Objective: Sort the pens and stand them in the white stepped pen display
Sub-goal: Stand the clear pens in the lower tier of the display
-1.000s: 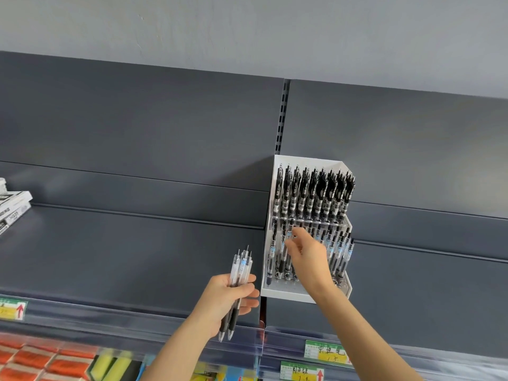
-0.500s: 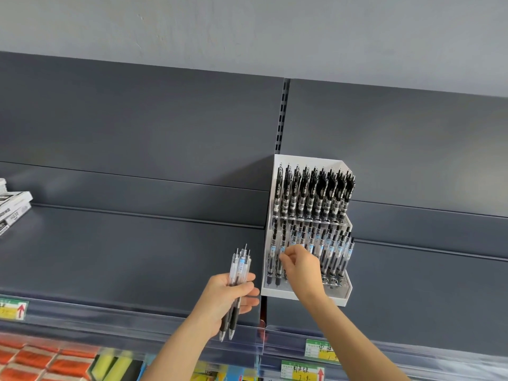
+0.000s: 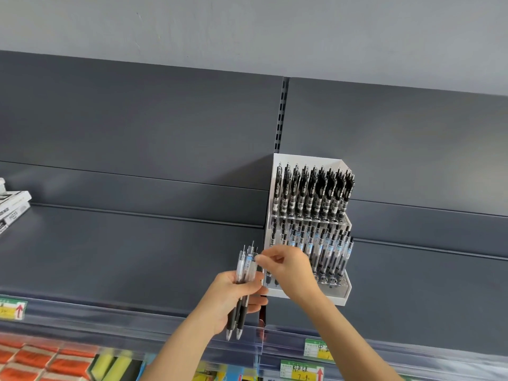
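Head view, the only one given. In the lower middle of the frame a bunch of pens [image 3: 247,270] is clenched upright in the left grip [image 3: 233,295], tips down, probably so they can be pulled off one at a time. The right grip [image 3: 288,270] is reached across, fingertips [image 3: 258,259] pinched on the top of one pen in that bunch. The display [image 3: 270,188] is parked on the grey shelf [image 3: 123,257] right of centre. Its back row is packed with black pens and the front rows are partly filled. A few holes at its lower right look unused, so that's likely where this pen is headed.
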The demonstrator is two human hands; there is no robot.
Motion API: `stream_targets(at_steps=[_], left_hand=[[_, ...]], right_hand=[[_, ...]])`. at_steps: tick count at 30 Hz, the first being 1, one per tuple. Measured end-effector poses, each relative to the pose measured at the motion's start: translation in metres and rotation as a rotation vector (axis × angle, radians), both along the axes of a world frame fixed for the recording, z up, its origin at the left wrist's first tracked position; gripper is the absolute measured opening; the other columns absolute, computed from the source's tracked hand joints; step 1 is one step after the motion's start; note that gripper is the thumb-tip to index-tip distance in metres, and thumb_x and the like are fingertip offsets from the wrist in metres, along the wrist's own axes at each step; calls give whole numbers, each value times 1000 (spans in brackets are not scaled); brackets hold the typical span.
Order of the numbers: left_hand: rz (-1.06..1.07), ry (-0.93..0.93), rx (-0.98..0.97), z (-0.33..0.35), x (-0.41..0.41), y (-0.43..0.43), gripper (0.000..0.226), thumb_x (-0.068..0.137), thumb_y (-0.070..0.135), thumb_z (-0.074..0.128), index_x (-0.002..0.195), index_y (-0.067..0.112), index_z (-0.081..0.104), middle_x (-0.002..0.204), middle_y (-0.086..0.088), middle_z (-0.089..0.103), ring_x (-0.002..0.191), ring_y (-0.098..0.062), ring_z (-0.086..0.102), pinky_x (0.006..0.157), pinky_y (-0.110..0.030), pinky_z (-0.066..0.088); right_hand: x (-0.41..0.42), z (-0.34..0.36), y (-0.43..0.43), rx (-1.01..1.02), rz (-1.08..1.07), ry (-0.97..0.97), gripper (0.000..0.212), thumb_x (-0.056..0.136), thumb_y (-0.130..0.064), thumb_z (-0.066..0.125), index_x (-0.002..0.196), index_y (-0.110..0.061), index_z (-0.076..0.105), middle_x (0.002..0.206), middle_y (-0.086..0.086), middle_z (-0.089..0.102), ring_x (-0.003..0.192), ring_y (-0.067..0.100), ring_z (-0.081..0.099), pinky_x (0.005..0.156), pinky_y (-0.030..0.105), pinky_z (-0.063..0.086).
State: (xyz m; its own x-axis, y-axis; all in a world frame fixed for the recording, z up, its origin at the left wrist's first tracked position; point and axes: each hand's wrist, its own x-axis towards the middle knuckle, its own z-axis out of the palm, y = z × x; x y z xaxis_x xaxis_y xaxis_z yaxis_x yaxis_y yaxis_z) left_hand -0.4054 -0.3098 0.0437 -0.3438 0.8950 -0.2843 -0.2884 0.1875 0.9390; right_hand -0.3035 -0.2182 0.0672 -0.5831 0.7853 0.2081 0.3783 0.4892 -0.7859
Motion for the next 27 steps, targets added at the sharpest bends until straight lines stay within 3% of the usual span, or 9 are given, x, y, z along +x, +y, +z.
stream_targets(at_steps=[3, 7, 11, 13, 16, 19, 22, 24, 27], left_hand=[[-49, 15, -2, 1, 3, 1, 13, 87, 8, 61, 98, 3, 66, 78, -10, 73, 68, -22, 70, 67, -31, 58], [-88, -27, 5, 1, 0, 0, 15, 90, 3, 55, 102, 0, 64, 83, -13, 72, 76, -26, 70, 76, -36, 58], [-51, -27, 9, -1, 1, 1, 15, 89, -4, 54, 99, -1, 64, 83, -14, 72, 78, -27, 71, 79, -40, 58], [5, -13, 15, -3, 3, 4, 14, 86, -6, 58, 95, 0, 66, 81, -14, 73, 76, -27, 71, 80, -42, 57], [27, 22, 21, -6, 5, 7, 14, 81, -6, 64, 94, -1, 67, 77, -13, 72, 75, -25, 71, 82, -42, 56], [38, 37, 26, -7, 5, 9, 10, 84, -3, 62, 93, -3, 67, 75, -12, 70, 70, -22, 70, 71, -33, 58], [63, 99, -23, -9, 1, 6, 11, 88, 4, 59, 94, -3, 66, 66, -7, 67, 54, -16, 62, 52, -24, 52], [59, 184, -63, -12, -2, 4, 18, 90, 10, 57, 96, -6, 63, 51, 0, 54, 40, -11, 43, 40, -20, 38], [44, 226, -99, -16, -3, 4, 24, 94, 22, 52, 97, -1, 60, 47, 6, 31, 41, -8, 24, 39, -18, 23]], right_hand=[[-1, 1, 0, -118, 100, 19, 26, 88, -18, 60, 72, 1, 62, 55, -4, 54, 48, 1, 45, 55, 13, 37], [7, -1, 10, -224, 128, 45, 32, 91, -10, 54, 60, -5, 46, 59, -5, 46, 54, 8, 39, 56, 20, 32], [12, -5, 15, -323, 87, 60, 18, 92, -11, 54, 89, 5, 63, 88, -11, 63, 70, 9, 51, 62, 18, 40], [12, -8, 13, -318, 31, 88, 14, 89, -16, 60, 94, -4, 64, 82, -5, 62, 69, 5, 53, 59, 13, 41], [14, -7, 10, -281, 6, 64, 17, 87, -16, 63, 78, -1, 64, 64, 3, 54, 58, 10, 47, 55, 15, 39], [18, -2, 11, -217, -16, 37, 26, 88, -12, 59, 65, -1, 59, 60, 8, 48, 56, 15, 41, 57, 23, 36], [28, 12, 17, -96, -93, 53, 22, 91, -12, 56, 77, 4, 64, 57, 6, 48, 43, 7, 34, 46, 17, 30], [35, 24, 22, -16, -159, 75, 19, 93, -12, 54, 83, 1, 63, 56, 1, 50, 36, 2, 35, 38, 12, 28], [40, 32, 28, 136, -279, 57, 18, 93, -14, 53, 82, -1, 60, 72, 4, 62, 66, 21, 59, 58, 27, 46]])
